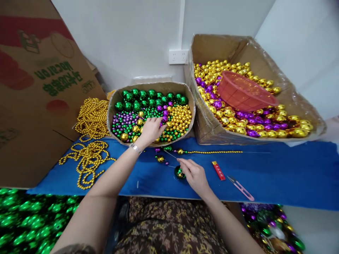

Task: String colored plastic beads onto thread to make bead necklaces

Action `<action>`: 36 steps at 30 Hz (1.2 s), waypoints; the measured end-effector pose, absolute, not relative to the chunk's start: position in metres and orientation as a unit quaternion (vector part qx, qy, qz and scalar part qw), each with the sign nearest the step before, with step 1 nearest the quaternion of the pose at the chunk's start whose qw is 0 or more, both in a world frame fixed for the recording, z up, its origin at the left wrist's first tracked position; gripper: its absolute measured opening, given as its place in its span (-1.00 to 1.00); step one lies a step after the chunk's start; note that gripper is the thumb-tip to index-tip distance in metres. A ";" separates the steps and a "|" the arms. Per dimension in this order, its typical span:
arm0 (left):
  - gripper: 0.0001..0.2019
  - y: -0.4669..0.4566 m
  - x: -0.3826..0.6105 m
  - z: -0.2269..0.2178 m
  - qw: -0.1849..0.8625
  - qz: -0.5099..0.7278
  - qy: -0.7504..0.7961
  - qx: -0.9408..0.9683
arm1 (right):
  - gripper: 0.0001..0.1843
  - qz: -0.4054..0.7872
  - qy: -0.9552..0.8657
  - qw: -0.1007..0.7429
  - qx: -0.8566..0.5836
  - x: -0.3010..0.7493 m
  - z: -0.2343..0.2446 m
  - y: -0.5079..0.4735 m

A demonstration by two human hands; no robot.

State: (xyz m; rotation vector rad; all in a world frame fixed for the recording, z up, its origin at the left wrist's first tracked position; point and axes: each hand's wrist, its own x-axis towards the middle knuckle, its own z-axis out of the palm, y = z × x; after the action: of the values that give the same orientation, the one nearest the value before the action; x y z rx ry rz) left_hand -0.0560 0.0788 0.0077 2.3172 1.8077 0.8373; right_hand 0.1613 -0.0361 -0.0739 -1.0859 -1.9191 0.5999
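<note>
My left hand [152,131] reaches into a cardboard box of sorted beads [109,114], its thumb and fingers apart just over purple beads [164,113] and small gold beads [180,116]. My right hand [194,174] is closed in a pinch on a thin thread [171,153] above the blue tabletop. Along the table lies a beaded strand [212,152] of small gold beads, with larger green, gold and purple beads toward its left end. A large green ball [178,172] sits beside my right fingers, partly hidden by them.
Gold bead chains [91,158] lie at left. To the right are a red packet [218,170] and pink-handled thread snips [241,188]. A large carton [209,123] holds gold and purple beads and a red plastic basket [238,91]. Another carton [31,123] stands far left.
</note>
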 end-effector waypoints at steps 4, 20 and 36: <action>-0.74 0.106 -0.056 -0.005 -0.008 0.144 0.638 0.756 | -0.69 0.232 -0.757 0.420 -0.445 0.159 -0.072 -0.037; -0.68 0.007 -0.066 -0.006 0.638 0.552 0.371 0.388 | -0.72 0.144 -0.793 0.389 -0.446 0.167 -0.073 -0.041; -0.67 -0.004 -0.068 -0.007 0.566 0.531 0.415 0.475 | -0.71 0.015 -0.828 0.336 -0.449 0.169 -0.077 -0.041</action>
State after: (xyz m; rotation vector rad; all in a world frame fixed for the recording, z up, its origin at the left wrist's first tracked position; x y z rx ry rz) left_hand -0.0683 -0.0042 -0.0074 1.1170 0.9759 1.2495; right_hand 0.1686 -0.0406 -0.0772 -1.1711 -2.1577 0.0403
